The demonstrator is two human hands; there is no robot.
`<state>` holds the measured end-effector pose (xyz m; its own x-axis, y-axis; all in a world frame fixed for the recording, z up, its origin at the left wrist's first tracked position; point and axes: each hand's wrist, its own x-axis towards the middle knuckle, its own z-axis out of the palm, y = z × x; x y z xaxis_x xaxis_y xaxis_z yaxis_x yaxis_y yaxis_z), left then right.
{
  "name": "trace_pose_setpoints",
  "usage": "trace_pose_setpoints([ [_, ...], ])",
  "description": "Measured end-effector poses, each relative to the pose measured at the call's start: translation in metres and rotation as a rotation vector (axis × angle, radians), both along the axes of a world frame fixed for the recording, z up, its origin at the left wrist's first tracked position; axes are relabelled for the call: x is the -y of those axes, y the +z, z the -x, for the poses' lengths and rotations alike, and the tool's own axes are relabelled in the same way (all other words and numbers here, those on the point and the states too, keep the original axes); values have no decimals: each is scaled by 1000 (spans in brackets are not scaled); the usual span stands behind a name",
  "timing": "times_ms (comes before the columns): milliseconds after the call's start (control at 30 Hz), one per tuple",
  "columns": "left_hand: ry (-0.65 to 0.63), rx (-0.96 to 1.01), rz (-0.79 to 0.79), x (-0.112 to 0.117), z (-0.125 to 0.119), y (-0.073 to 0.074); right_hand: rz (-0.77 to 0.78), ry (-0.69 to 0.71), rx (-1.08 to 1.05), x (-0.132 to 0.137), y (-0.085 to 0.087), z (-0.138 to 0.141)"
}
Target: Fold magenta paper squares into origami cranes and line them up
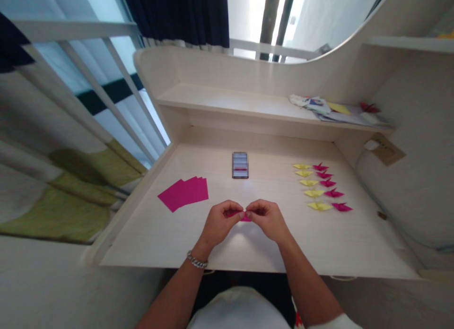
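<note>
Both hands meet over the middle of a pale wooden desk [149,234]. My left hand [222,221] and my right hand [267,219] are closed in pinches on a small folded piece of pink paper [244,217], which shows only between the fingertips. A metal bracelet sits on my left wrist. To the left lies a fanned stack of pink paper sheets [184,193]. To the right stand two rows of folded paper cranes, yellow ones [312,187] and pink ones [331,187].
A phone [240,165] lies flat behind the hands. A shelf [230,102] above the desk carries papers and a red crane at its right end [336,109]. A round mirror hangs above. A white railing and a window are at the left.
</note>
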<state>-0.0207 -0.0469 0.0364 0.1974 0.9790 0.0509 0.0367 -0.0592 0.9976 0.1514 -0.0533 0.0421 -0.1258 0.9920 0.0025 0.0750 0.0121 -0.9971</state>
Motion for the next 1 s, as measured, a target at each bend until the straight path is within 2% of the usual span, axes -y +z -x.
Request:
trace_pose_setpoints([
  [167,40,51,45,-1,-2,-4,-42,-24,-2,1,0,2],
  [333,52,55,89,-3,-2,-3,42,-13,-126,0,0,4],
  [633,81,-49,5,-4,-1,-10,86,103,-126,-2,-3,-2],
  [800,34,-85,-17,-3,-3,-10,51,53,18,-3,-10,1],
  [900,13,-65,-15,-4,-4,-8,30,24,34,-5,-13,3],
  [1000,92,32,-8,-7,-6,-6,12,-50,-6,-7,-14,4],
])
